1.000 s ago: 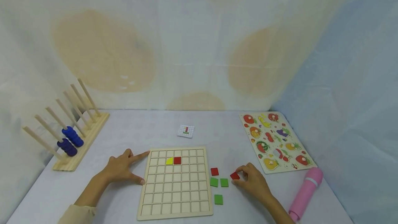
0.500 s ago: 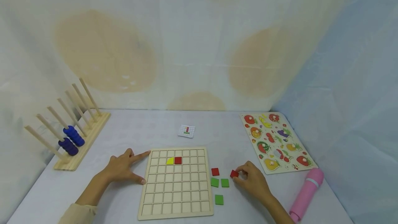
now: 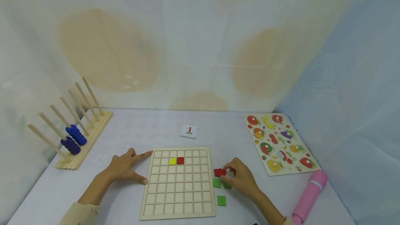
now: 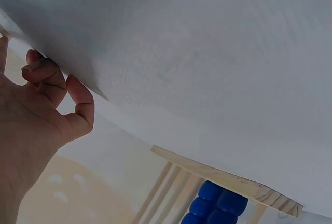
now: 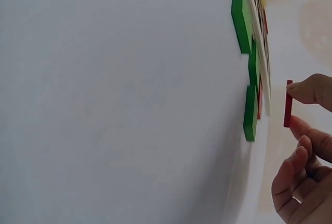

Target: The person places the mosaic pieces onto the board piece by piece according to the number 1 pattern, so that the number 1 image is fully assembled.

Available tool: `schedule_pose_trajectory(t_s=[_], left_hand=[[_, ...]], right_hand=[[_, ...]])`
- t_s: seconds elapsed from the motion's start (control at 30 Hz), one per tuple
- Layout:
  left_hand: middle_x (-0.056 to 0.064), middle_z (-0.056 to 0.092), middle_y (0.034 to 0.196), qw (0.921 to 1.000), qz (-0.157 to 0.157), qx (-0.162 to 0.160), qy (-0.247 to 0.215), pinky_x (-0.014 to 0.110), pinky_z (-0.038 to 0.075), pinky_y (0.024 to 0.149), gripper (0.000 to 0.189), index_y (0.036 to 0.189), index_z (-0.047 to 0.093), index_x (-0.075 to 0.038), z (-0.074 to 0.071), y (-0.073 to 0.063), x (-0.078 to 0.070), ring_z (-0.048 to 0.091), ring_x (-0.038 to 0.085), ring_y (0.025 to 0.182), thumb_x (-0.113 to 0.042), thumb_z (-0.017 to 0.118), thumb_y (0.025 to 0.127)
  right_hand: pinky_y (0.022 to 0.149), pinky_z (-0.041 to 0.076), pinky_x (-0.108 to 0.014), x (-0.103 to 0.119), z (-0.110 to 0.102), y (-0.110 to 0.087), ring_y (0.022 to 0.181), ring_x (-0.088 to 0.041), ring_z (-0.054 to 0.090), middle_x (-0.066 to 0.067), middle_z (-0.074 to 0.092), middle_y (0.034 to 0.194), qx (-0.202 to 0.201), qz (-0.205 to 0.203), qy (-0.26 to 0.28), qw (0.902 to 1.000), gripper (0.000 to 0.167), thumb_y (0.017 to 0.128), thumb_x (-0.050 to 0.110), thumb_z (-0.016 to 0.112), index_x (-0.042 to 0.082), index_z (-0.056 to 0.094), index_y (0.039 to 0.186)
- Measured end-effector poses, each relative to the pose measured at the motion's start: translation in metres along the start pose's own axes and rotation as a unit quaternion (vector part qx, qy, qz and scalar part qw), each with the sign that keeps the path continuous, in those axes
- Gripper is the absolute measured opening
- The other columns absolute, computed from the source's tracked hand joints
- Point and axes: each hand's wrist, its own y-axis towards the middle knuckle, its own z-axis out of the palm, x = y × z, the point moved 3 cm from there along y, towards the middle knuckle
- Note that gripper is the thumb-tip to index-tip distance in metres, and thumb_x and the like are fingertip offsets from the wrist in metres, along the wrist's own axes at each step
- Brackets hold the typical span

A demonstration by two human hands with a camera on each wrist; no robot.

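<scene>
My right hand (image 3: 242, 178) pinches a red square tile (image 3: 222, 172) between thumb and fingertip. In the right wrist view the pinched tile (image 5: 288, 105) is edge-on above the table. In the head view it overlaps another red tile (image 3: 216, 173); whether they touch, I cannot tell. Several green tiles (image 3: 221, 200) lie by the wooden grid board (image 3: 178, 187), one partly behind my right hand. The board bears a yellow piece (image 3: 172, 161) with a slanted edge beside a red tile (image 3: 180, 160). My left hand (image 3: 123, 166) touches the board's left side with extended index finger and thumb.
A small pattern card (image 3: 189, 131) lies behind the board. At the left stands a wooden peg rack (image 3: 89, 143) with blue (image 3: 76, 134) and purple rings (image 3: 70, 145). On the right are a fruit puzzle board (image 3: 279, 145) and a pink cylindrical object (image 3: 309, 197).
My right hand has moved left with the red tile, from the right of the loose tiles to over them. My left hand stays at the board's edge.
</scene>
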Motion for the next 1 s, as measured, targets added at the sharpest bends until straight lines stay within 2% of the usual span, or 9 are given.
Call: schedule_pose_trajectory(t_s=[0.47,0.63,0.77,1.0], left_hand=[[0.001,0.04,0.091,1.0,0.0,0.002,-0.01,0.037,0.024,0.067,0.11,0.149,0.046,-0.03,-0.001,-0.001,-0.001,0.039,0.014,0.074,-0.077,0.078,0.055],[0.001,0.04,0.092,0.9999,-0.003,0.003,-0.014,0.037,0.024,0.067,0.11,0.149,0.046,-0.03,-0.002,-0.002,-0.003,0.039,0.014,0.074,-0.076,0.078,0.055],[0.001,0.04,0.092,0.9999,-0.002,0.001,-0.013,0.037,0.024,0.067,0.109,0.149,0.046,-0.031,-0.002,-0.002,-0.002,0.039,0.014,0.074,-0.076,0.078,0.055],[0.0,0.039,0.092,1.0,-0.003,0.002,-0.007,0.038,0.024,0.067,0.109,0.149,0.045,-0.032,-0.001,-0.001,0.0,0.039,0.014,0.074,-0.077,0.077,0.055]], right_hand=[[0.061,0.043,-0.019,0.038,0.024,0.014,0.074,-0.012,0.049,0.003,0.053,0.082,0.031,-0.078,0.013,0.9963,0.022,0.074,0.019,0.085,0.012,0.073,0.092],[0.057,0.039,-0.019,0.046,0.03,0.02,0.069,-0.007,0.044,0.002,0.052,0.08,0.035,-0.103,0.015,0.994,0.02,0.075,0.017,0.083,0.012,0.073,0.091],[0.057,0.037,-0.019,0.054,0.035,0.025,0.068,-0.005,0.043,0.0,0.053,0.081,0.042,-0.115,0.016,0.9924,0.021,0.075,0.017,0.084,0.012,0.073,0.092],[0.06,0.039,-0.019,0.064,0.049,0.033,0.075,-0.011,0.049,0.001,0.054,0.085,0.06,-0.119,0.005,0.991,0.019,0.076,0.02,0.083,0.012,0.074,0.091]])
